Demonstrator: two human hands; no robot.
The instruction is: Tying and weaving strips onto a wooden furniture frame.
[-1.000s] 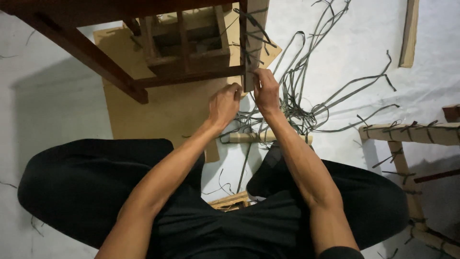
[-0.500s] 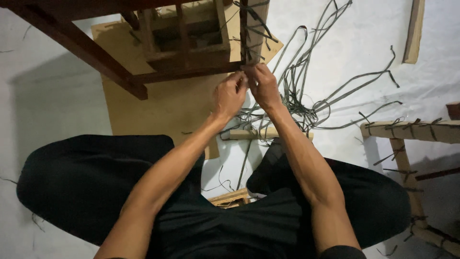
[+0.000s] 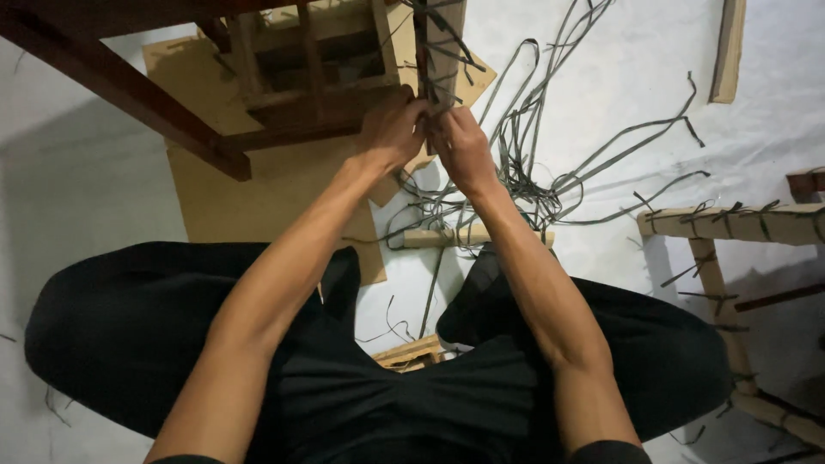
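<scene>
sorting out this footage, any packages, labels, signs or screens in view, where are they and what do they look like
None in view: no package, label, sign or screen.
Closest thing: a flat sheet of plain brown cardboard on the white floor, under the wooden frame that the left hand and right hand work on.

Single head-worn view, looking steeply down past the person's forearms and crossed legs onto the white floor (image 3: 601,77). Close range: left hand (image 3: 391,133) and right hand (image 3: 460,146) sit upper centre, wooden frame (image 3: 318,94) cropped by the top edge.
</scene>
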